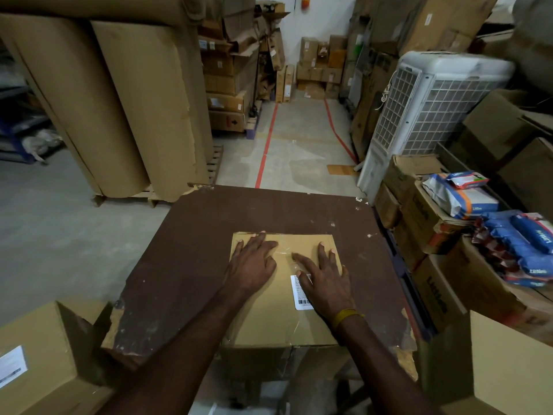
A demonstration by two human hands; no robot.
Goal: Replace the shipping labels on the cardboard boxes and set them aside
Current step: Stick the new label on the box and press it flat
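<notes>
A cardboard box [269, 319] stands on the dark brown table [185, 259], near its front edge. Clear tape shines across the box's top. A white shipping label with a barcode [300, 296] is stuck on the top, right of the middle, and partly hidden. My left hand [253, 263] lies flat on the far left part of the box top, fingers spread. My right hand [324, 281] rests flat on the right part, its palm covering part of the label.
Another cardboard box with a white label [36, 360] stands at the lower left, beside the table. Stacked boxes and blue packets [520, 244] crowd the right side, with a white air cooler [425, 115] behind. Large cardboard rolls [119, 109] stand at the left.
</notes>
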